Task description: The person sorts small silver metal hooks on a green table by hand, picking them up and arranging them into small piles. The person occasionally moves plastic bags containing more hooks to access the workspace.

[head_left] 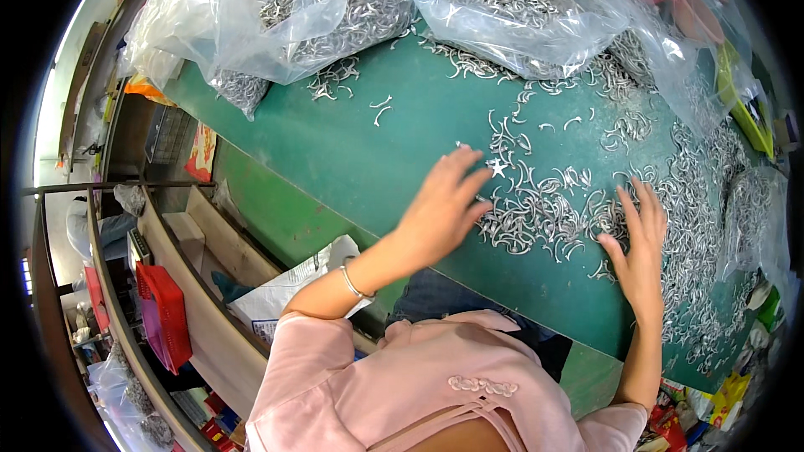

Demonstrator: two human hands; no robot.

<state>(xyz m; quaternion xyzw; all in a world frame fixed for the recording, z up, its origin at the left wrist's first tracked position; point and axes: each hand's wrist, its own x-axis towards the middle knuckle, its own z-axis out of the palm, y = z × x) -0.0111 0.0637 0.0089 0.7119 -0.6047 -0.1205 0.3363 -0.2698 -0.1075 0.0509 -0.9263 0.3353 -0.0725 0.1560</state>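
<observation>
Green worktop (335, 146) fills most of view, running diag., w/ bulging clear plastic bag (226, 21) of small curved metal pcs at far L & another clear bag (435, 0), also holding pcs, at far ctr. Wide spread of metal pcs (695, 226) covers R side. Smaller heap (536, 222) of same silvery pcs sits btwn the hands, nr front edge. L hand (444, 205) is at heap's L edge, fingers & thumb parted; can't tell if it touches any pcs. R hand (642, 238) is at heap's R edge, fingers spread, thumb out twd heap; contact unclear too. Hands well apart from each other. Thin silvery bangle (358, 289) on L wrist. Couple of loose pcs (378, 116) lie alone, nr far-L bag.
</observation>
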